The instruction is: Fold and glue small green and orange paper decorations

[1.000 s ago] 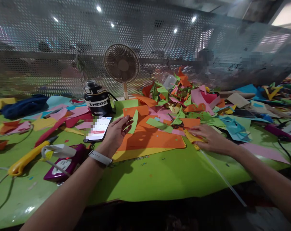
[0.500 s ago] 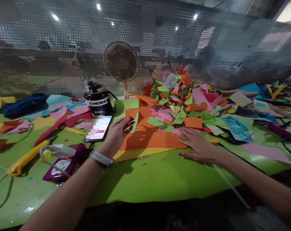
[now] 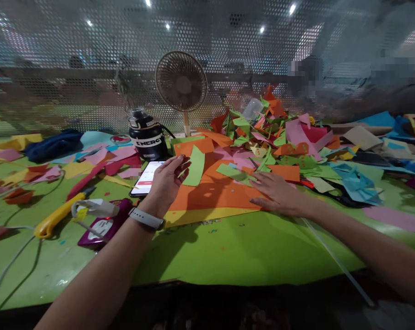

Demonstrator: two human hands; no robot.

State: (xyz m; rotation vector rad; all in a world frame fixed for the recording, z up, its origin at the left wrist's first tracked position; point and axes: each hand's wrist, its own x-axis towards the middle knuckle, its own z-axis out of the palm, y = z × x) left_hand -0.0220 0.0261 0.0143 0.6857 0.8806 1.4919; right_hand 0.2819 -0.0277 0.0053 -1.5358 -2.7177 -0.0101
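Observation:
My left hand (image 3: 169,181), wearing a grey watch band, is raised over the left side of the orange paper sheets (image 3: 207,198). Its curled fingers pinch the edge of a light green paper piece (image 3: 194,168), which stands tilted. A yellow sheet (image 3: 180,217) shows under the orange ones along their front edge. My right hand (image 3: 278,195) lies palm down at the right side of the orange sheets, fingers stretched out and thumb apart. Close to its fingertips is a green paper strip (image 3: 233,172). A lit phone (image 3: 146,179) lies partly behind my left hand.
A heap of coloured paper scraps (image 3: 269,130) rises at the back right. A black bottle (image 3: 147,137) and a fan (image 3: 182,82) stand at the back. On the left lie a yellow-handled corded tool (image 3: 54,219) and a purple power strip (image 3: 120,217). A perforated screen (image 3: 90,87) stands behind.
The green piece in my left hand has turned to show more of its face. My right fingers have drawn slightly together. The view has shifted a little left.

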